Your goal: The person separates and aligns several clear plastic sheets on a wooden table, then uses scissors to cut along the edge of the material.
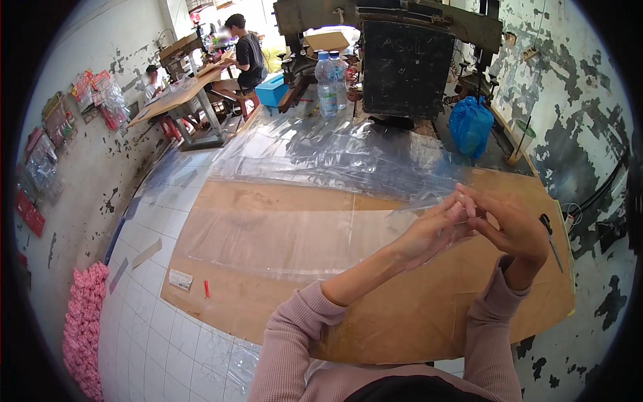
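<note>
Grip: the left hand (432, 231) and the right hand (512, 228) meet fingertip to fingertip at about 3 o'clock in the view, both pinching the near edge of a clear plastic sheet (281, 238); thumbs and forefingers look pressed together on the film, the other fingers loosely curled.
Why held so: the pinch sits right at the sheet's edge, which looks like a way to part or fold thin film that clings to itself; that is a judgement.
Sheet: transparent, glossy, faintly creased, lying flat across the brown board table (415, 321) and running out toward 9 o'clock from the hands.
More film: a rumpled pile of clear plastic (335, 151) lies toward 12 o'clock, beyond the flat sheet.
Scissors (550, 238): on the board just at 3 o'clock of the right hand, within easy reach.
Further out: two water bottles (331, 84), a blue bag (471, 126) at 1 o'clock, a dark machine (407, 63).
</note>
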Action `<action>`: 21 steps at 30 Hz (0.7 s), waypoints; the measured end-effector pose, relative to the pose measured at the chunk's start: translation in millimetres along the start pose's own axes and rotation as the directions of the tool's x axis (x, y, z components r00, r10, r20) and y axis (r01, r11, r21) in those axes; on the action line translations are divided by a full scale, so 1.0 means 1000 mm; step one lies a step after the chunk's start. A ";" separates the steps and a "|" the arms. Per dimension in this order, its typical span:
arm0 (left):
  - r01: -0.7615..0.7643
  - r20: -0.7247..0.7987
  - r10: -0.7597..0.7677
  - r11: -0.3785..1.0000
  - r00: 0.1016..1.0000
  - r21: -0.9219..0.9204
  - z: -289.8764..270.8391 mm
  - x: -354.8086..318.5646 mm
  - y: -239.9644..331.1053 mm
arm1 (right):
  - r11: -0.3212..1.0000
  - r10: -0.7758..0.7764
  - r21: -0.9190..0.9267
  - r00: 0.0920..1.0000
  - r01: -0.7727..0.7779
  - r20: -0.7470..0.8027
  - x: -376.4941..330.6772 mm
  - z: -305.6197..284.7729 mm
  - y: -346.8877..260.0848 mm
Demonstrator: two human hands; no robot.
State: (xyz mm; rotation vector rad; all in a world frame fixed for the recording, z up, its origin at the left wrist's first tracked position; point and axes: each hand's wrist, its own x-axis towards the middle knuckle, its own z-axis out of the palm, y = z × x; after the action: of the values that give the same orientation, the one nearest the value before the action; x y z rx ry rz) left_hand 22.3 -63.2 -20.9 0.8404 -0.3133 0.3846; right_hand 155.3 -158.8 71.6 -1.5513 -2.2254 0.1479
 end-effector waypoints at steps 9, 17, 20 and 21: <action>-0.120 0.141 0.019 0.643 0.990 0.756 0.018 -0.032 0.009 | 0.826 0.261 -0.321 0.820 -0.463 -0.510 -0.013 0.042 -0.003; -0.142 0.127 -0.067 -0.582 0.990 0.800 -0.039 -0.205 0.080 | 0.742 0.509 -0.205 0.735 -0.639 -0.449 -0.133 0.009 0.158; -0.067 -0.010 -0.086 -0.841 0.996 0.536 -0.040 -0.256 0.123 | 0.634 -0.004 -0.709 0.915 -0.309 -0.403 -0.204 0.010 0.235; 0.044 -0.092 0.002 -0.884 0.996 0.466 -0.069 -0.287 0.139 | 0.538 0.117 -0.734 0.900 -0.414 -0.421 -0.231 -0.008 0.286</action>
State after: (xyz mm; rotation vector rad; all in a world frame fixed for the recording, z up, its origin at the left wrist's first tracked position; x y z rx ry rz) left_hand -286.5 15.5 -92.6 3.3832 0.6050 0.5508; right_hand 473.9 -265.3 -76.9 -2.1594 -1.8093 -1.1477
